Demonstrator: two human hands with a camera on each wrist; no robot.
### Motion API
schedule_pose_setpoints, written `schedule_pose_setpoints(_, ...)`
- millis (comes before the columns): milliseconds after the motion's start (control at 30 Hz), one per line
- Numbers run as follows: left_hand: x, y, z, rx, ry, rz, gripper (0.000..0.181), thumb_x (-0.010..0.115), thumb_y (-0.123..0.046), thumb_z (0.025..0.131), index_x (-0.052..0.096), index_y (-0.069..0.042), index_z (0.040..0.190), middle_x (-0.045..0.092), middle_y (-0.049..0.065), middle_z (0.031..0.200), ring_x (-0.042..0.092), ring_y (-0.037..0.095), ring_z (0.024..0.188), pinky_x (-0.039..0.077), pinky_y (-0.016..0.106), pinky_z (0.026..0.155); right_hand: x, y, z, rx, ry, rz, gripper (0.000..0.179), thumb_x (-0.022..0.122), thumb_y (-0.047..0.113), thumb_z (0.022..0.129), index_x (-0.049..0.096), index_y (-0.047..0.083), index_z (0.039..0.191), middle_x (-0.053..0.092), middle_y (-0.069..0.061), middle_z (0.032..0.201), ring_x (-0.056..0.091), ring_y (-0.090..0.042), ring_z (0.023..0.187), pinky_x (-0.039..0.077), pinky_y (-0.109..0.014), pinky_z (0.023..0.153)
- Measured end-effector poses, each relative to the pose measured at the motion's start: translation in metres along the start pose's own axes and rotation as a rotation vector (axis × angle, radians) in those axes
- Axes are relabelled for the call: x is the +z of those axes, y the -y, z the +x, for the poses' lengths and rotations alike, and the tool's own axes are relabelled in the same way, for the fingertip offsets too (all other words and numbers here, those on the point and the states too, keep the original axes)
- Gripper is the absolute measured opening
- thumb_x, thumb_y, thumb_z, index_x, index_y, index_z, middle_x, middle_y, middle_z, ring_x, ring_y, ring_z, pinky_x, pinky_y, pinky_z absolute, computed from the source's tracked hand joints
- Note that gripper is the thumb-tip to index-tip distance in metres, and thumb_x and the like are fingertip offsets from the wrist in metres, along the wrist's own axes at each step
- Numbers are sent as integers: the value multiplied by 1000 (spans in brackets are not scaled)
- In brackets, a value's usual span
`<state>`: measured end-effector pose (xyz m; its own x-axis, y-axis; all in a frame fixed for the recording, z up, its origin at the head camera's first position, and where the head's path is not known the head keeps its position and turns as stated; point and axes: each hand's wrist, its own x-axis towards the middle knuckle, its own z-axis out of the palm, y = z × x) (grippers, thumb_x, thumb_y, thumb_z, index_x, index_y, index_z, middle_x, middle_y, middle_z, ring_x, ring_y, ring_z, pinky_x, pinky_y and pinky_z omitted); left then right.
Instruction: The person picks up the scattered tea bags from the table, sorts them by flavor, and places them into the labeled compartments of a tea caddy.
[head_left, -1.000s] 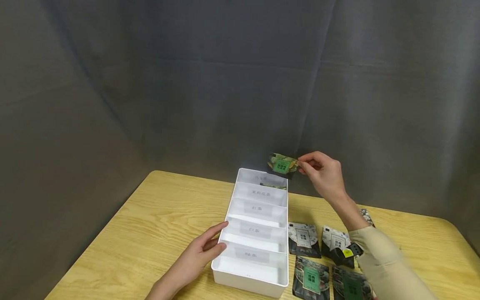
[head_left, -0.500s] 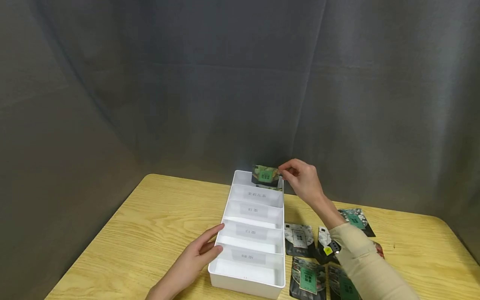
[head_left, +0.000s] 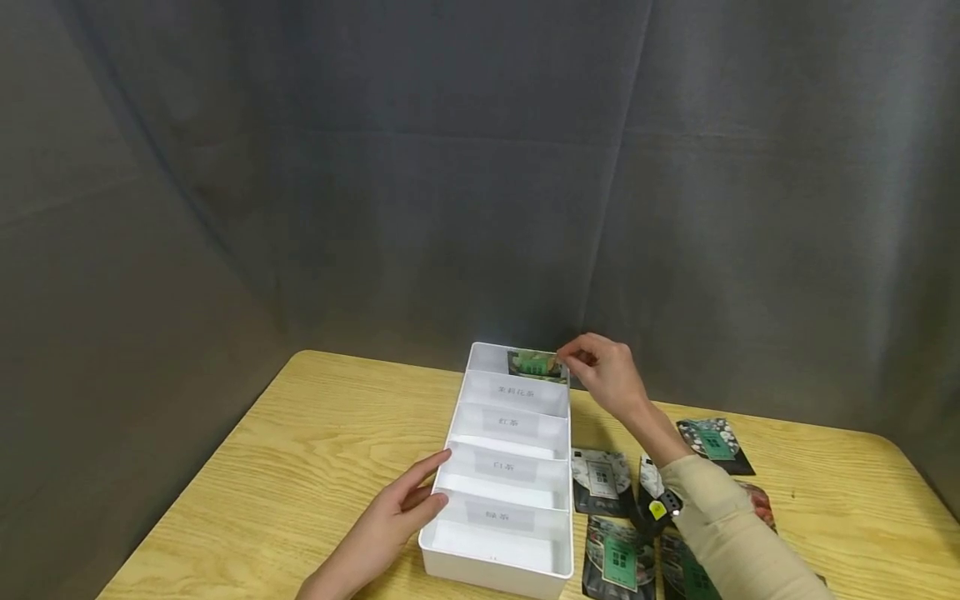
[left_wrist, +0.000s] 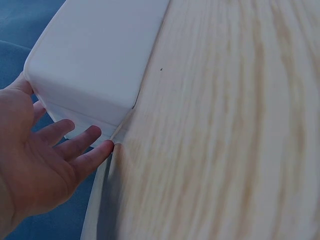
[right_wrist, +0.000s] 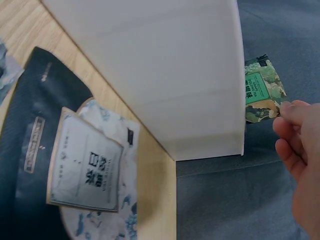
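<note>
Fingers [right_wrist: 290,151] of the right hand [head_left: 609,373] pinch the green pouch [head_left: 531,363] in the twelve-o'clock compartment [head_left: 487,358] of the white box [head_left: 491,577]; depth looks uncertain, so lower it upright, spread left hand [head_left: 386,518] bracing at eight o'clock.

A creased, pale beige sleeve [head_left: 738,529] dresses the right arm, a small black device [head_left: 671,500] with a bright yellow patch [head_left: 657,510] at its cuff [head_left: 678,472]; both hands, left [head_left: 386,525] and right [head_left: 611,375], are bare.

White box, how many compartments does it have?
5, in one row: nearest compartment, second, middle, fourth, farthest, beside the right hand. None look hidden.
</note>
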<state>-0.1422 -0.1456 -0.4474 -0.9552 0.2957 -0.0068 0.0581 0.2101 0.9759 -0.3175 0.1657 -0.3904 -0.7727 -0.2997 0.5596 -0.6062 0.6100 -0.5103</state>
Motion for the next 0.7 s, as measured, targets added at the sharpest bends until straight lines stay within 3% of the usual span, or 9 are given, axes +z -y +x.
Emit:
schedule_pose_setpoints(233,2,0,3,4,19,-6,58,59,-37,100,39,-24,153,31,16,160,46,39,137,52,36,103,1,-8,-8,9,42,-17,7,71,12,93,77,13,97,71,-3,88,60,-11,66,49,-25,56)
schedule_pose_setpoints(433,4,-1,4,5,28,-18,58,59,-36,100,39,-23,153,33,17,159,46,39,137,53,32,101,0,-13,-14,26,66,-59,7,72,12,92,77,12,96,72,-4,92,65,-13,75,54,-28,64)
schedule_pose_setpoints(700,1,-2,3,-6,-5,4,57,60,-38,99,41,-29,152,33,12,160,47,36,137,49,42,107,4,-13,-11,42,96,-53,6,72,12,92,77,12,95,70,-3,91,61,-13,74,52,-27,63)
